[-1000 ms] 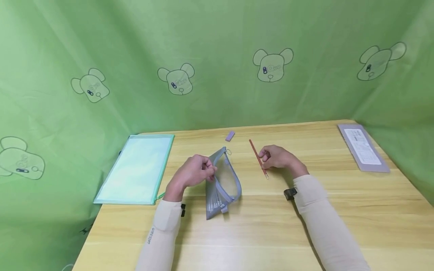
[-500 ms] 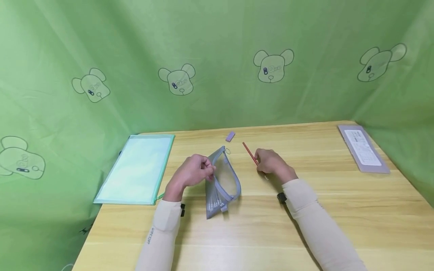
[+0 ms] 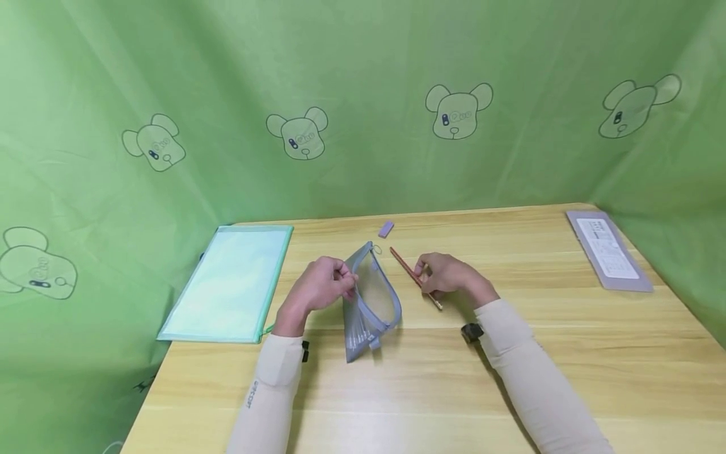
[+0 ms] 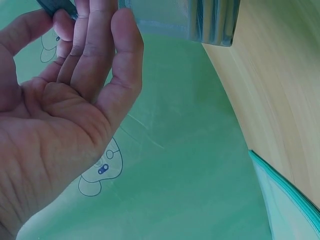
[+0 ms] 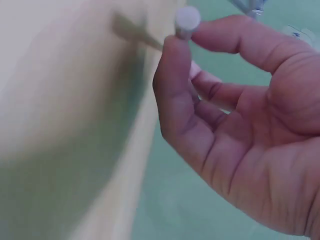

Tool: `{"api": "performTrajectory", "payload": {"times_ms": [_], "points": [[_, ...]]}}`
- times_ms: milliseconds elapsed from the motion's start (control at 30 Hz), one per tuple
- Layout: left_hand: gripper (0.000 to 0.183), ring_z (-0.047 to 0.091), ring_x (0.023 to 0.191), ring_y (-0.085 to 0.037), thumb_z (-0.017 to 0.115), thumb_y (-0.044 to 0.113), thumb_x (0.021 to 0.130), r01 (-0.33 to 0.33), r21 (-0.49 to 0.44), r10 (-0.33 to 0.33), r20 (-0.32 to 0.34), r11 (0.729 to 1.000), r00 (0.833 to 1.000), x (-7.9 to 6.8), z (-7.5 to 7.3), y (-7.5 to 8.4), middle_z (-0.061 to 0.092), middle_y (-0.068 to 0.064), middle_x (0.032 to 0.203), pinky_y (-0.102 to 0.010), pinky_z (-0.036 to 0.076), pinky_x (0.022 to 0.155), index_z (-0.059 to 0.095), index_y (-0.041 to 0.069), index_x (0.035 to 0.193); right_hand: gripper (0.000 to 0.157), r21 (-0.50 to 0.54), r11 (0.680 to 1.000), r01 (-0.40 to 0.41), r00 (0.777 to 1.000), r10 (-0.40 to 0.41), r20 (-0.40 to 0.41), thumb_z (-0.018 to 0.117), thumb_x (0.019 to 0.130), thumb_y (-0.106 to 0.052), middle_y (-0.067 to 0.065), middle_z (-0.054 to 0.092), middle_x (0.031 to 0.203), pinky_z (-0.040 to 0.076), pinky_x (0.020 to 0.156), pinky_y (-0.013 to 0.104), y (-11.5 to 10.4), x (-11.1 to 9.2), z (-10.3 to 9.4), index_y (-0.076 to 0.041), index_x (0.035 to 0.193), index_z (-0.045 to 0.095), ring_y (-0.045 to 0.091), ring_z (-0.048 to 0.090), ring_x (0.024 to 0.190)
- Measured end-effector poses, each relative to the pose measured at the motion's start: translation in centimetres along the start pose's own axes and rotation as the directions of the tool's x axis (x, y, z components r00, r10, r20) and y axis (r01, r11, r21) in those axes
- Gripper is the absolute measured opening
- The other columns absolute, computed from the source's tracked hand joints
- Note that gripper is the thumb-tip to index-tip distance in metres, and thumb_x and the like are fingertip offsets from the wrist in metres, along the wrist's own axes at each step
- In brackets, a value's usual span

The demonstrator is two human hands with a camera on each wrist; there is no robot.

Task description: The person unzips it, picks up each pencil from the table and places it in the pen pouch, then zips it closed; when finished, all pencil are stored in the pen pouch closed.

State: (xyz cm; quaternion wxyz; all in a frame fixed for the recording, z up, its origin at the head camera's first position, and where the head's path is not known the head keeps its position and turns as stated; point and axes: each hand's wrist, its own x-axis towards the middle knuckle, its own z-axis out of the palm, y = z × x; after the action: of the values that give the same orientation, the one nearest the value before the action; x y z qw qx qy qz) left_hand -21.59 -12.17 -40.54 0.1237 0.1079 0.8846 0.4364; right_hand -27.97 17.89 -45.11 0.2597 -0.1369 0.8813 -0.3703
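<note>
My left hand (image 3: 320,284) pinches the upper rim of a grey translucent zip pouch (image 3: 356,328), whose mouth gapes toward the right. Several slim white-tipped items show through the pouch's lower wall. In the left wrist view, thumb and finger hold the dark edge of the pouch (image 4: 155,17). Just to the right of the pouch, my right hand (image 3: 450,274) grips a red pencil (image 3: 401,261) between thumb and fingers, its far end pointing toward the pouch's ring pull. The right wrist view shows the pencil's round pale end (image 5: 187,21) at the fingertips.
A purple eraser (image 3: 386,229) lies behind the pouch on the wooden table (image 3: 454,391). At left rests a mint-edged zip folder (image 3: 232,277). A flat purple-grey packet with a white label (image 3: 607,246) lies at far right. Green curtains surround the table.
My right hand has carried the red pencil leftward, closer to the pouch. The left hand keeps its pinch on the pouch, which has shifted only slightly.
</note>
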Motion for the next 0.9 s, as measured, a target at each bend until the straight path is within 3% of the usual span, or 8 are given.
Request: {"api": "performTrajectory", "payload": {"times_ms": [267, 433, 600, 767, 900], "points": [[0.019, 0.079, 0.091, -0.039, 0.07, 0.018, 0.105, 0.007, 0.02, -0.006, -0.018, 1.0, 1.0, 0.2, 0.1, 0.0, 0.079, -0.005, 0.084, -0.03, 0.048, 0.067, 0.07, 0.009, 0.087, 0.045, 0.2, 0.969, 0.147, 0.985, -0.162, 0.061, 0.062, 0.085, 0.01, 0.011, 0.06, 0.097, 0.058, 0.068, 0.028, -2.5, -3.6, -2.7, 0.011, 0.13, 0.054, 0.018, 0.062, 0.077], [0.019, 0.08, 0.091, -0.039, 0.07, 0.019, 0.105, 0.015, 0.01, -0.014, -0.036, 1.0, 0.999, 0.2, 0.2, 0.0, 0.079, -0.006, 0.085, -0.029, 0.051, 0.07, 0.072, 0.009, 0.089, 0.043, 0.2, 0.965, 0.169, 0.967, -0.202, 0.155, 0.059, 0.079, 0.011, 0.01, 0.06, 0.095, 0.054, 0.067, 0.027, -4.1, -5.3, -3.1, 0.009, 0.122, 0.055, 0.019, 0.059, 0.079], [0.018, 0.081, 0.09, -0.038, 0.069, 0.017, 0.105, 0.012, -0.008, -0.013, -0.051, 1.0, 0.999, 0.2, 0.4, 0.1, 0.079, -0.007, 0.086, -0.031, 0.058, 0.075, 0.073, 0.007, 0.09, 0.036, 0.175, 0.971, 0.161, 0.949, -0.201, 0.244, 0.057, 0.076, 0.013, 0.007, 0.059, 0.089, 0.049, 0.063, 0.023, -5.0, -5.0, -1.7, 0.005, 0.111, 0.054, 0.017, 0.056, 0.074], [0.02, 0.081, 0.088, -0.037, 0.069, 0.017, 0.105, -0.026, -0.013, 0.026, -0.018, 1.0, 1.0, 0.3, 1.1, 0.3, 0.079, -0.007, 0.085, -0.029, 0.054, 0.069, 0.072, 0.007, 0.088, 0.03, 0.176, 0.969, 0.175, 0.954, -0.211, 0.214, 0.056, 0.08, 0.013, 0.003, 0.058, 0.079, 0.047, 0.061, 0.023, -5.2, -3.7, -0.1, 0.005, 0.109, 0.053, 0.016, 0.055, 0.067], [0.02, 0.081, 0.091, -0.041, 0.069, 0.016, 0.105, -0.064, -0.046, 0.065, 0.032, 0.997, 0.997, 0.5, 1.7, 0.8, 0.079, -0.009, 0.085, -0.025, 0.051, 0.062, 0.071, 0.005, 0.088, 0.024, 0.101, 0.978, 0.182, 0.975, -0.193, 0.108, 0.059, 0.083, 0.011, 0.002, 0.058, 0.076, 0.049, 0.061, 0.026, -5.8, -3.2, 1.0, 0.002, 0.105, 0.056, 0.015, 0.055, 0.065]]}}
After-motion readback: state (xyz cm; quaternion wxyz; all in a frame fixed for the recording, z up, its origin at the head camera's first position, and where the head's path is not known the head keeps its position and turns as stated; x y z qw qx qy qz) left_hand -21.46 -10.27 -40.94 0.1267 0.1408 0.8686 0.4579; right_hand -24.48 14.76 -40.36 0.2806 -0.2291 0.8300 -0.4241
